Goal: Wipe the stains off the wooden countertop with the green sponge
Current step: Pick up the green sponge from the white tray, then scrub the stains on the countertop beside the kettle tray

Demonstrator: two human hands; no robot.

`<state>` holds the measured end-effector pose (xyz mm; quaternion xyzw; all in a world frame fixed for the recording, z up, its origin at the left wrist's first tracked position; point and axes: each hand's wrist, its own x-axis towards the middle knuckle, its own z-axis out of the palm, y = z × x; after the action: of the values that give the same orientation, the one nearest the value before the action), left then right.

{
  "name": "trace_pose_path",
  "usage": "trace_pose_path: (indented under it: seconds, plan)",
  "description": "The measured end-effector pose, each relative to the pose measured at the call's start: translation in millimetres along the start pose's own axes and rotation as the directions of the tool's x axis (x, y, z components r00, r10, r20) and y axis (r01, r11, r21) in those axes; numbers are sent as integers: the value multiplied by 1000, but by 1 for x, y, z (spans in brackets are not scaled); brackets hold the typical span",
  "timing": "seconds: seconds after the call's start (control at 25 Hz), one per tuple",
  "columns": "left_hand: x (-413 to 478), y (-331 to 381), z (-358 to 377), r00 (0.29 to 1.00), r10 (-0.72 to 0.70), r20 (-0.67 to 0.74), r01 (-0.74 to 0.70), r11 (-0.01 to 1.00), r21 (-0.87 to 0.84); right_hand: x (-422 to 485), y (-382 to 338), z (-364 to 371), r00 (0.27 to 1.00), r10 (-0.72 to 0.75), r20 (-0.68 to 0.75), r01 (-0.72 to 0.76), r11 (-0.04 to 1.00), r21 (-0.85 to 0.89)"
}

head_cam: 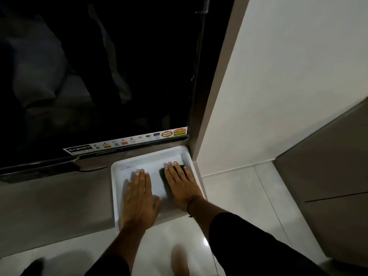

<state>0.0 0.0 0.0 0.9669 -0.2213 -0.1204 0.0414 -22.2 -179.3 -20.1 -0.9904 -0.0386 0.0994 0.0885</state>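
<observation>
A white tray [116,196] sits at the right end of the grey-brown wooden countertop [49,206]. Both of my hands are inside it. My left hand [139,198] lies flat on the tray's bare bottom with its fingers spread, and it holds nothing. My right hand [179,186] lies palm-down over the dark green sponge [161,174] at the tray's right side. It covers most of the sponge, so only the left edge and a far corner show. No stains can be made out on the dim countertop.
A large black TV screen [99,76] with a sticker strip stands on the countertop right behind the tray. A white wall [278,76] rises to the right. Glossy white floor tiles [239,196] lie below, with my foot [179,261] on them.
</observation>
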Motion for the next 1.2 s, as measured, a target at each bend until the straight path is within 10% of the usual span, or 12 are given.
trace_pose_path:
  seconds: [0.44, 0.68, 0.88, 1.2]
  plan:
    - [9, 23, -25, 998, -64, -25, 65, 996, 63, -7, -1, -20, 995, -24, -99, 29, 998, 52]
    - [7, 100, -82, 975, 199, -94, -191, 978, 86, -95, 52, -82, 932, 150, -330, -128, 988, 88]
    - [17, 247, -85, 841, 524, -135, -513, 852, 105, -224, 184, -104, 800, 430, -418, -434, 896, 89]
    - [37, 564, -30, 491, 868, -77, -859, 497, 121, -476, 427, -133, 380, 822, -424, -858, 485, 171]
